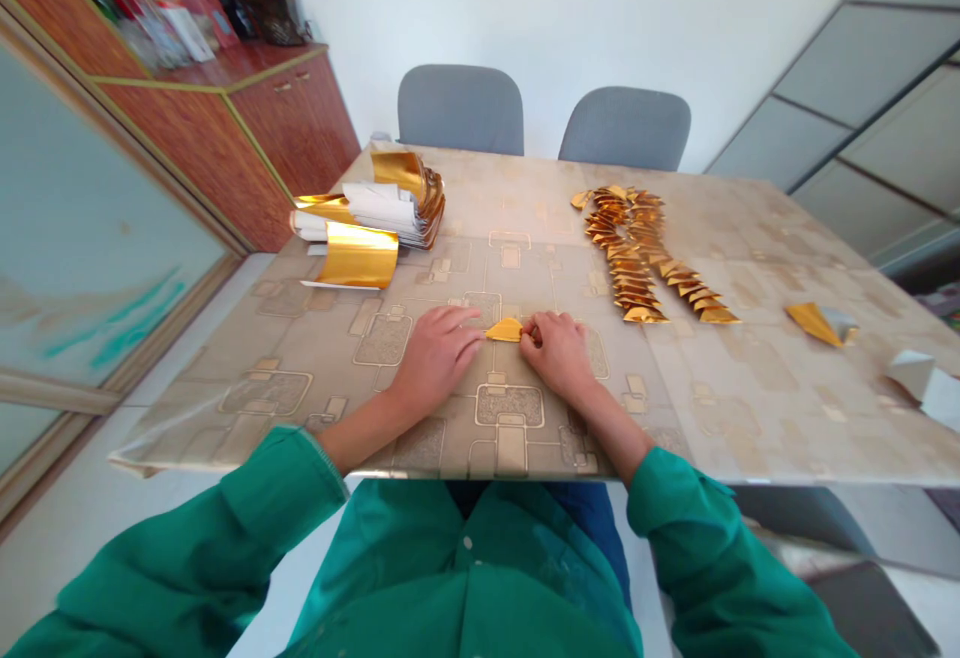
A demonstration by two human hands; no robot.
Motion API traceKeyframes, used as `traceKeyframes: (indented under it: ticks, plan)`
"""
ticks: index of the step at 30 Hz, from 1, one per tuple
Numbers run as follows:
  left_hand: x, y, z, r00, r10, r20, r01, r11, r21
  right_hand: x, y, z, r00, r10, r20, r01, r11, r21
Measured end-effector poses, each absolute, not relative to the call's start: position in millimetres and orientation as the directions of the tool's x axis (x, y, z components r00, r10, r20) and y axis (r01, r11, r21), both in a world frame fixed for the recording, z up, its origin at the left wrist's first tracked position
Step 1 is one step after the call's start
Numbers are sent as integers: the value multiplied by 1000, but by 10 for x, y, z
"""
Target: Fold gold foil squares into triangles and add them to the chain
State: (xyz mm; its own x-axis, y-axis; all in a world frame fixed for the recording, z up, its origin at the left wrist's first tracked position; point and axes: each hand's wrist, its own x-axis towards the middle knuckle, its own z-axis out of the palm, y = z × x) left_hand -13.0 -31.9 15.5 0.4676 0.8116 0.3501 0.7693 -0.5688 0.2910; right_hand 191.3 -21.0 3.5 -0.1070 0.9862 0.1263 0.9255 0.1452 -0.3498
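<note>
A small folded piece of gold paper [505, 331] lies on the patterned table [300, 358] between my two hands. My left hand [437, 356] rests flat beside it, fingers stretched out and touching its left edge. My right hand [559, 351] has its fingers curled and pinches the paper's right edge against the table. Both forearms come out of green sleeves.
A stack of gold and white paper sheets [375, 216] lies at the far left. Two rows of folded gold pieces [645, 253] run along the far right. A loose folded gold piece [819, 323] and white paper [926, 383] lie at the right edge. Two grey chairs [460, 108] stand behind.
</note>
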Motion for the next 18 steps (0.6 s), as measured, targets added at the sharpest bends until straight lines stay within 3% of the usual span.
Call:
traceKeyframes:
  ticks: [6,14,18]
  plan:
    - [200,-48,110,415,868,274,822,-486,298,1865,-236,3,-64,984,169,943,115,-311]
    - [-93,-46,-16,291,924,246,837,-371,402,1986,-206,15,-88,991,103,882,126,-454]
    - [-108,-57,-6,294,921,255,827,-379,415,1998,-206,48,-115,990,87,886,142,-441]
